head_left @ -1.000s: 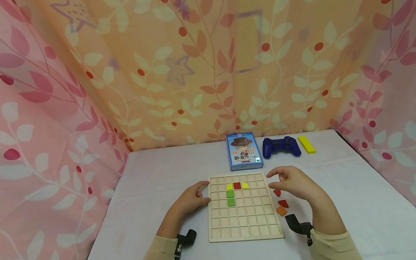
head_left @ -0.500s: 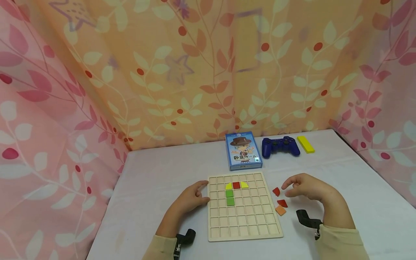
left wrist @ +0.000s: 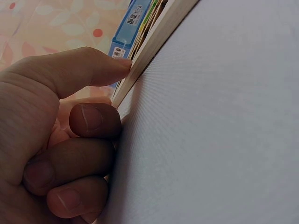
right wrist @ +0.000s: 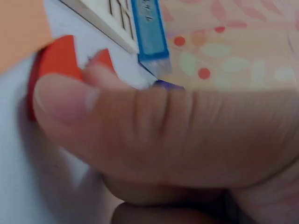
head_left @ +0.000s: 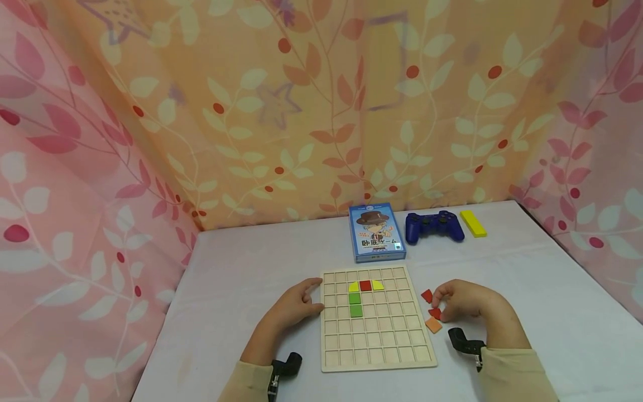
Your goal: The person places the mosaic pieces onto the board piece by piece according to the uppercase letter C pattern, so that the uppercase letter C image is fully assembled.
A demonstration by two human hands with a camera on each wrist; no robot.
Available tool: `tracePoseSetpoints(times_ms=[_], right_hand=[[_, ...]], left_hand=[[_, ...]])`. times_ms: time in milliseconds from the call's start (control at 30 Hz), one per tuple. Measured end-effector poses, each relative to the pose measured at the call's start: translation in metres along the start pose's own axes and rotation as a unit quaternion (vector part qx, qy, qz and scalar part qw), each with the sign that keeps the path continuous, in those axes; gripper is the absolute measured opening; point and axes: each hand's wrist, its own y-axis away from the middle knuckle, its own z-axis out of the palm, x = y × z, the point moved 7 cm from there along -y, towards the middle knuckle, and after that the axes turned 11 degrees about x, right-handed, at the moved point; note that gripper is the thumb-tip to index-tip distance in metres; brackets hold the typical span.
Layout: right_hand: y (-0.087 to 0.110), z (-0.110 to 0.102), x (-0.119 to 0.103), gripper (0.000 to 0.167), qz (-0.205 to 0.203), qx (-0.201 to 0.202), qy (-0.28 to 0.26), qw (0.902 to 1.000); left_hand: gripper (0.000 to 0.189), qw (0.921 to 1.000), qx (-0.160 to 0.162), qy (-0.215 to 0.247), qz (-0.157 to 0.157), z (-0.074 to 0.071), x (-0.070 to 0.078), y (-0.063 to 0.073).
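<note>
A pale wooden grid board (head_left: 379,338) lies on the white table. Set in it are two yellow rounded tiles (head_left: 378,285), a red square tile (head_left: 365,286) and two green square tiles (head_left: 355,311). My left hand (head_left: 290,306) touches the board's left edge with thumb and index finger, its other fingers folded. Right of the board, my right hand (head_left: 464,301) pinches a red rounded tile (right wrist: 58,58) between thumb and index finger, low over the table. Another red tile (head_left: 427,295) lies just beyond it, and an orange square tile (head_left: 433,325) lies nearer, by the board's edge.
Behind the board lies a blue game box (head_left: 378,233). To its right are a dark blue game controller (head_left: 434,228) and a yellow block (head_left: 473,223). Patterned curtains (head_left: 301,111) hang around the back and sides of the table (head_left: 241,268).
My right hand drew back from the board's upper right edge, then came down to the nearer red tile and closed thumb and index finger on it. My left hand stayed at the board's edge.
</note>
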Motion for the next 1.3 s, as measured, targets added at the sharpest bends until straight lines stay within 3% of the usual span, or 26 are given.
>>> tracePoseSetpoints(times_ms=[367, 833, 1300], right_hand=[[-0.004, -0.007, -0.004, 0.019, -0.010, 0.048, 0.002, 0.9988], [-0.012, -0.015, -0.003, 0.018, -0.030, 0.129, 0.056, 0.9896], [-0.023, -0.010, -0.013, 0.025, -0.037, 0.164, 0.079, 0.9826]], left_hand=[[0.068, 1.0000, 0.004, -0.001, 0.003, 0.001, -0.001, 0.000], [0.068, 0.9999, 0.007, -0.008, -0.003, 0.001, -0.002, -0.001], [0.068, 1.0000, 0.003, -0.007, -0.002, 0.001, -0.002, -0.001]])
